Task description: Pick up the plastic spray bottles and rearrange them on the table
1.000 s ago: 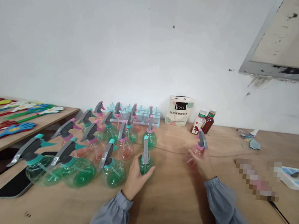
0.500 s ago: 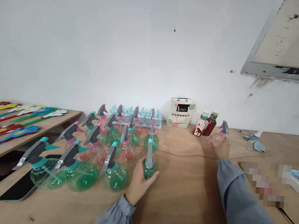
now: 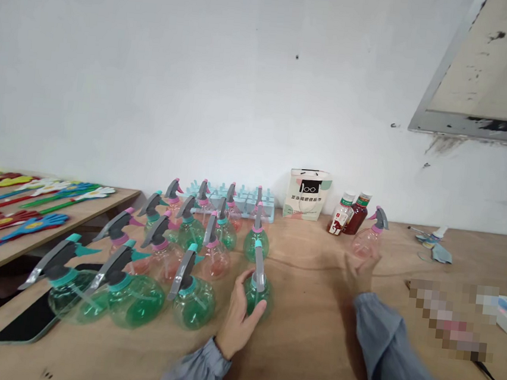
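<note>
My left hand (image 3: 240, 315) is curled around the round green spray bottle (image 3: 258, 289), which stands upright on the table with a turquoise collar and grey trigger. On the right, my right hand (image 3: 361, 274) is slightly blurred, in front of a pink spray bottle (image 3: 366, 240). Its fingers are spread, and it appears to have come off the bottle. To the left stand several more spray bottles, among them a green one (image 3: 195, 304) nearest my left hand and a pink one (image 3: 215, 259) behind it.
A phone (image 3: 28, 318) lies under the left bottles. Behind the rows is a light-blue rack (image 3: 252, 205). A paper bag (image 3: 309, 194) and two sauce bottles (image 3: 357, 215) stand by the wall. Colourful hand-shaped toys (image 3: 37, 226) cover the left table. A small cloth (image 3: 441, 253) lies right.
My right hand has let go of the pink spray bottle and drawn back toward me and left. My left hand still holds the green bottle, and the view has tilted slightly.
</note>
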